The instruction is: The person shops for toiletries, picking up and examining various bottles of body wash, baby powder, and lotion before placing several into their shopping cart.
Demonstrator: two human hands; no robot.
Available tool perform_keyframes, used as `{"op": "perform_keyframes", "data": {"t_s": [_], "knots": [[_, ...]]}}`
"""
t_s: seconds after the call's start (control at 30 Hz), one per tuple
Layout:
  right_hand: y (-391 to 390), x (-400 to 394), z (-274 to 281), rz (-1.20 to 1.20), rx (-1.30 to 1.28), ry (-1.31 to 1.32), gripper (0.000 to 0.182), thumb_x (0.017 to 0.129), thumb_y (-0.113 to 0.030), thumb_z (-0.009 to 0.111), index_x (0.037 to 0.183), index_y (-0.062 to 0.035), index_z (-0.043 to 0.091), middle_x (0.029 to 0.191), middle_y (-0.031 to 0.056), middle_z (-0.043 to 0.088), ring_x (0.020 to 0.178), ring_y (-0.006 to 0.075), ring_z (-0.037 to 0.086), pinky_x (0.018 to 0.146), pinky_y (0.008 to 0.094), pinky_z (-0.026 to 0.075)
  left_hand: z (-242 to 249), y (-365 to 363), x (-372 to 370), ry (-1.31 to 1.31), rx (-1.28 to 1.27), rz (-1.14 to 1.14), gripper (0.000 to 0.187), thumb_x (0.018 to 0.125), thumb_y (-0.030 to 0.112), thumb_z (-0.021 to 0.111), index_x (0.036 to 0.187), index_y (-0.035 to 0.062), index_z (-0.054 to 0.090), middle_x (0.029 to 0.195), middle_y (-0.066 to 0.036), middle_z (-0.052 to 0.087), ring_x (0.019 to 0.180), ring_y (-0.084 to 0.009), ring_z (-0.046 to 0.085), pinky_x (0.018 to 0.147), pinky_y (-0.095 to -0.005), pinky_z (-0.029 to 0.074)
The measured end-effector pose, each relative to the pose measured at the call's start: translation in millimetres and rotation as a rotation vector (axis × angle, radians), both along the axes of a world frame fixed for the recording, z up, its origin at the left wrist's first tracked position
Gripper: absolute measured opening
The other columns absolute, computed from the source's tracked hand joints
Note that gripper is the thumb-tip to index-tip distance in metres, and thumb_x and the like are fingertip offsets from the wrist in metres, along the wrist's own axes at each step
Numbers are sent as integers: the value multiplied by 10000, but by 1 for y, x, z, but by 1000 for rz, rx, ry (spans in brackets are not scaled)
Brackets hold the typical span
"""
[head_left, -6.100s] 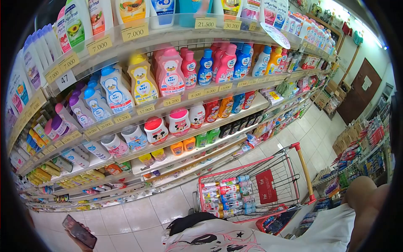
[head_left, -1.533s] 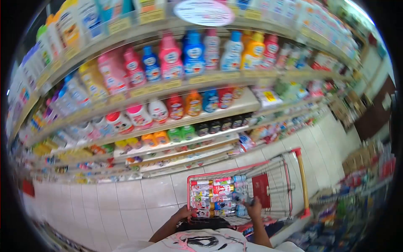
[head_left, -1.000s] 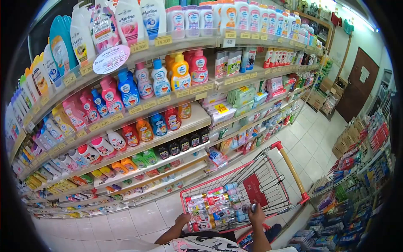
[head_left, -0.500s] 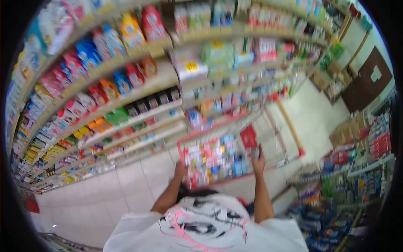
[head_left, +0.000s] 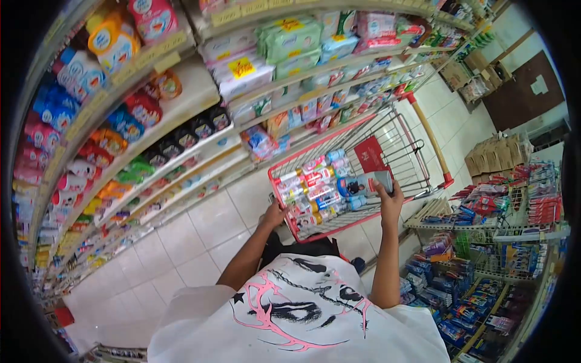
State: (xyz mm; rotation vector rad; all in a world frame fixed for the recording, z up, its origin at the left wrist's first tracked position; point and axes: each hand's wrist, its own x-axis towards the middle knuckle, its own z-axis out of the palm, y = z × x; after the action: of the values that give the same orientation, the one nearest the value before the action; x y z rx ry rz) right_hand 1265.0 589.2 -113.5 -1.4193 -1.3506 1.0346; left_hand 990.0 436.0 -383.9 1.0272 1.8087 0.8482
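A shopping cart (head_left: 339, 232) with a red rim stands in front of me, and several rows of small bottles (head_left: 319, 176) lie in its basket. My right hand (head_left: 388, 192) is closed around a grey and blue bottle (head_left: 361, 184), held tilted over the right part of these bottles. At the cart's left edge, my left hand (head_left: 275, 214) has its fingers curled by the rim, close to a small dark object (head_left: 272, 198). A red panel (head_left: 368, 153) is fixed inside the cart.
Shelves of bottles (head_left: 112, 42) and packs of wipes (head_left: 290, 39) curve along the left and top. On the right stand racks of packaged goods (head_left: 484, 206). Cardboard boxes (head_left: 457, 75) sit by a brown door (head_left: 525, 100). Tiled floor (head_left: 212, 218) runs beneath.
The view has shifted and become sharper. The bottle in my right hand now shows clearly above the goods in the cart. My left hand remains by the cart's left edge.
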Motion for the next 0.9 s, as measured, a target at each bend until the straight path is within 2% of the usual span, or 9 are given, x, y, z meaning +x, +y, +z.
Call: {"op": "perform_keyframes", "data": {"t_s": [0.1, 0.13, 0.2, 0.33, 0.4, 0.47, 0.67, 0.77, 0.9], "knots": [[25, -4, 33, 108, 3, -44, 264, 785, -113, 750, 968, 17, 610, 836, 31, 633, 712, 86, 568, 616, 246, 468, -16, 22, 9, 45, 1, -60, 670, 839, 440, 658, 1284, 1, 417, 1138, -247, 601, 1062, -391, 591, 905, -434, 467], [39, -6, 33, 163, 12, 136, 274, 768, -26, 740, 999, 26, 603, 918, 39, 640, 793, 106, 605, 690, 263, 504, -43, 29, 13, 51, 155, -90, 703, 844, 446, 651, 1326, 11, 383, 1183, -242, 580, 1122, -386, 560, 944, -433, 443], [73, -16, 61, 244, 33, 132, 311, 750, 11, 743, 1023, 28, 596, 955, 54, 635, 847, 132, 625, 730, 272, 514, -105, 50, 14, -31, 266, -115, 721, 843, 428, 660, 1366, 36, 355, 1285, -219, 519, 1175, -361, 527, 985, -441, 414], [132, -32, 143, 441, 321, -155, 368, 722, -5, 767, 1048, 9, 598, 938, 65, 628, 858, 144, 626, 712, 277, 512, 68, 86, 18, -11, 58, -177, 725, 835, 392, 673, 1343, -1, 336, 1247, -258, 529, 1155, -382, 541, 974, -429, 432], [169, -44, 176, 502, 360, -70, 415, 702, -10, 777, 1074, -2, 594, 959, 58, 624, 864, 141, 622, 694, 270, 508, 57, 93, 24, 18, -137, -194, 726, 833, 369, 680, 1310, -49, 325, 1211, -293, 539, 1138, -393, 557, 956, -427, 453], [210, -57, 198, 597, 459, 91, 409, 720, -2, 760, 1091, -6, 587, 997, 64, 623, 872, 135, 620, 689, 257, 504, 1, 103, 31, 94, -296, 22, 647, 846, 304, 643, 1337, 18, 334, 1180, -310, 558, 1120, -419, 557, 942, -443, 457], [286, -146, 294, 829, 628, 560, 444, 809, -36, 712, 1196, -8, 496, 1059, 94, 618, 914, 147, 611, 726, 260, 509, 35, 121, 72, 57, -327, 344, 560, 852, 230, 574, 1313, 12, 342, 1157, -333, 554, 1077, -460, 561, 912, -489, 466], [322, -186, 310, 928, 623, 552, 451, 804, -77, 734, 1184, 3, 504, 1042, 89, 628, 852, 134, 612, 692, 250, 500, -49, 111, 70, 290, -117, 263, 542, 820, 178, 571, 1297, 15, 372, 1067, -318, 593, 1022, -468, 582, 887, -506, 471], [348, -224, 314, 944, 602, 374, 401, 804, -117, 742, 1132, 3, 544, 937, 78, 659, 742, 112, 604, 628, 249, 490, -18, 99, 75, 316, -103, 262, 525, 796, 141, 563, 1284, 22, 413, 999, -288, 619, 978, -454, 602, 856, -514, 481]]}}
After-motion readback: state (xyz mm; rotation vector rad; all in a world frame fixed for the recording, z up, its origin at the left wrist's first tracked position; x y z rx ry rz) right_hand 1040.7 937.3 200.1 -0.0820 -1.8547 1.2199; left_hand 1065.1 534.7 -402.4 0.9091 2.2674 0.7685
